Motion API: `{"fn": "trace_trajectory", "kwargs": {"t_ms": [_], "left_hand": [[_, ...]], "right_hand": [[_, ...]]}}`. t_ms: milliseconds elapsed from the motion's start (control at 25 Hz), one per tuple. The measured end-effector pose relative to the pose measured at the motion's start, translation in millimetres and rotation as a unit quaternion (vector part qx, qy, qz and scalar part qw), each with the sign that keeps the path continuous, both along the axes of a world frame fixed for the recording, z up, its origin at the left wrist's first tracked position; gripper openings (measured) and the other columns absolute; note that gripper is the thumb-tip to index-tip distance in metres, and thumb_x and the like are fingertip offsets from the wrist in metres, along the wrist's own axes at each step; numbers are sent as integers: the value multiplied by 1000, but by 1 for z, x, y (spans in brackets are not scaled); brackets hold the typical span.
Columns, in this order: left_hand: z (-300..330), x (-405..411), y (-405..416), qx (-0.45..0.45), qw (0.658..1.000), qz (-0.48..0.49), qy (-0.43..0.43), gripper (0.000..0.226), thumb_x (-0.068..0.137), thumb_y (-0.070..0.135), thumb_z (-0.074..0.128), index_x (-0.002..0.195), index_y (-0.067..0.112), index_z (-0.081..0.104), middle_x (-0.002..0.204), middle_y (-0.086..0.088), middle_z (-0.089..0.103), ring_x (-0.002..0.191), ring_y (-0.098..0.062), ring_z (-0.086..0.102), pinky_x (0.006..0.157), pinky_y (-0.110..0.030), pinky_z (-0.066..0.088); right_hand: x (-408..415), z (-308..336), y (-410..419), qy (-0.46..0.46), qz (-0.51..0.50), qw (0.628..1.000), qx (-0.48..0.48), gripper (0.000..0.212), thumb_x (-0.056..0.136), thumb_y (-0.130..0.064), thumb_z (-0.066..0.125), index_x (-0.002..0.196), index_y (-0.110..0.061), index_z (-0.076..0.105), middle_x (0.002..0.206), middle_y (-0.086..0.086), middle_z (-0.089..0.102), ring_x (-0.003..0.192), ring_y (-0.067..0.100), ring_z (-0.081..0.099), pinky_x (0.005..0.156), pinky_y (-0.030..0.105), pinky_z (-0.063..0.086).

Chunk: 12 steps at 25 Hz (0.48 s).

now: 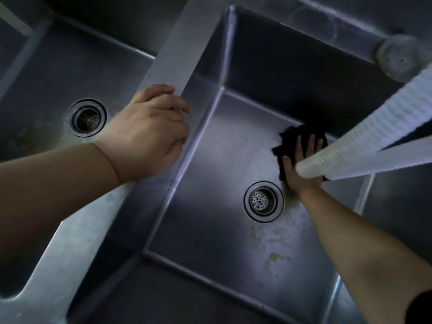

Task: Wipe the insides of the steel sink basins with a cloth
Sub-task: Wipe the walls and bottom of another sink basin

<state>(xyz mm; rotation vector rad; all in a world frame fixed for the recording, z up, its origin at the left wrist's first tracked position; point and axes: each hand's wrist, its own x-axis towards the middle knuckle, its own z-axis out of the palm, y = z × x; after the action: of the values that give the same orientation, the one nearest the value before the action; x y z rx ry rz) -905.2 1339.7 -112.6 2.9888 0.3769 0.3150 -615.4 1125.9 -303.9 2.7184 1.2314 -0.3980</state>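
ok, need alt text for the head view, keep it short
Looking down into a steel sink: the right hand presses a black cloth flat on the right basin floor beyond its drain. The left hand grips the divider between basins. A pale ribbed hose crosses the upper right.

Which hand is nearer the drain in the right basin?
Right. The right hand presses the black cloth just beyond that drain; the left hand grips the divider.

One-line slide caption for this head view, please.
Right hand presses a black cloth flat on the right basin floor; left hand grips the divider.
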Motion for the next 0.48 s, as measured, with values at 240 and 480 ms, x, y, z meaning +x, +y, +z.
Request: {"fn": "trace_trajectory", "kwargs": {"t_ms": [240, 480], "left_hand": [[-3, -2, 1, 3, 1000, -5, 0, 24, 79, 17, 46, 69, 16, 68, 77, 1, 69, 107, -20, 60, 112, -40, 29], [-2, -1, 1, 4, 1000, -3, 8, 28, 79, 19, 42, 67, 15, 67, 75, 0, 68, 108, -20, 59, 111, -38, 27]], "right_hand": [[-75, -8, 37, 28, 67, 997, 27, 74, 87, -60, 22, 151, -23, 15, 158, 15, 7, 145, 36, 4, 116, 48, -3], [-188, -15, 23, 55, 289, 954, 55, 70, 81, -51, 42, 144, -20, 36, 151, 20, 29, 140, 41, 21, 113, 53, 9]]}}
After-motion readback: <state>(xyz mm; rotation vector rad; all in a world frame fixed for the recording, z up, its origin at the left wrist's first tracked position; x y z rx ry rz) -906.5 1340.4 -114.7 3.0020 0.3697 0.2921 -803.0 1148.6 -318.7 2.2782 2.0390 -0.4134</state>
